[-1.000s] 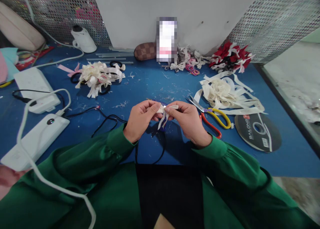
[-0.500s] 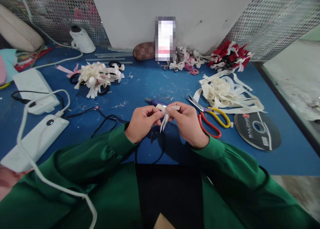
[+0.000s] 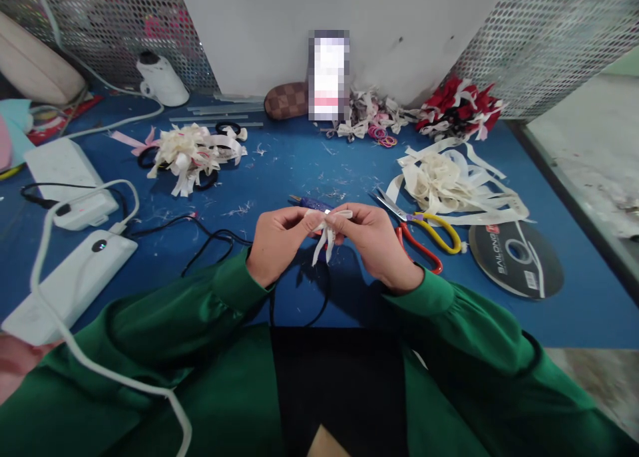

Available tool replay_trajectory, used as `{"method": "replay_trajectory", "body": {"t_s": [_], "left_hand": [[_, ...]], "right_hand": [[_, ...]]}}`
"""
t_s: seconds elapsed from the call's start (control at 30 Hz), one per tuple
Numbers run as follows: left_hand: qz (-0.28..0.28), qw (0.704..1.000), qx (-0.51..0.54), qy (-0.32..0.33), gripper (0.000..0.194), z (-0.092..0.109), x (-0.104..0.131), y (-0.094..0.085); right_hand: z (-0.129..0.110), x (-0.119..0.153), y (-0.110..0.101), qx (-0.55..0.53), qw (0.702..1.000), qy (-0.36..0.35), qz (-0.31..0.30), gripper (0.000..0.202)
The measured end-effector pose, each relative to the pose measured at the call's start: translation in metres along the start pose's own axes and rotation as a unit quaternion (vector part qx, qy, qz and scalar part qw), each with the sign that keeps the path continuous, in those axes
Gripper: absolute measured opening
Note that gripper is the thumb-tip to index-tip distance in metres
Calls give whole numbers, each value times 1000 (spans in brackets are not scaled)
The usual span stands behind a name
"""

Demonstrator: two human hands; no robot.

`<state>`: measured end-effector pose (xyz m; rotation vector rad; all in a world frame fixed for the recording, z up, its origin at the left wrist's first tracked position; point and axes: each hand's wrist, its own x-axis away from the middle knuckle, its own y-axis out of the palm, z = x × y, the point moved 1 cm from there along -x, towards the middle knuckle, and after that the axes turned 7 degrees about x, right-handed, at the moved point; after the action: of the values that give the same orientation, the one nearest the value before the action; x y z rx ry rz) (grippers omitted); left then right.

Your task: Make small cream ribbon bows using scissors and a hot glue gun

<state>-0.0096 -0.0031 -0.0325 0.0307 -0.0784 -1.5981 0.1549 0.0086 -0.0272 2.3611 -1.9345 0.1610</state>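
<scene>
A small white ribbon bow (image 3: 325, 233) is pinched between both my hands, its loops out to the sides and two tails hanging down. My left hand (image 3: 277, 241) grips its left side with thumb and fingers closed. On the other side, my right hand (image 3: 375, 243) is closed on the right part of the bow. Behind the hands lies a dark blue glue gun (image 3: 315, 204) with a pointed tip, partly hidden by them. Scissors (image 3: 418, 223) with one red and one yellow handle rest open-bladed just right of my right hand.
Cream ribbon (image 3: 444, 181) is heaped at right above a black ribbon spool (image 3: 509, 261). Finished bows (image 3: 192, 151) pile at left. White power banks (image 3: 74, 284) and cables lie further left. A phone (image 3: 329, 74) stands at the back beside a checkered case (image 3: 286, 101).
The ribbon has turned and spread into a clearer bow, with its loops to both sides and the tails parted. My left hand has shifted slightly left.
</scene>
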Motion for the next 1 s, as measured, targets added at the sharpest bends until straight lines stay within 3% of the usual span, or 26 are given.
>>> {"method": "replay_trajectory", "body": {"t_s": [0.2,0.4,0.53,0.77,0.9,1.0], "left_hand": [[55,998,35,-22,29,-2,-4,-3],[0,993,78,-88,29,-1,-4,1],[7,992,85,-89,24,-3,-4,0],[20,986,133,-98,19,-1,-4,1],[-2,978,166,-125,21,1,-2,4],[-10,981,159,-110,22,2,-2,4]], "right_hand": [[1,-1,0,0,1000,-12,11,23],[5,0,2,1,1000,-12,27,19],[6,2,5,-5,1000,-12,20,25],[7,8,13,-48,993,55,-96,36],[8,11,15,-85,986,71,-125,36],[8,13,15,-97,981,95,-140,35]]}}
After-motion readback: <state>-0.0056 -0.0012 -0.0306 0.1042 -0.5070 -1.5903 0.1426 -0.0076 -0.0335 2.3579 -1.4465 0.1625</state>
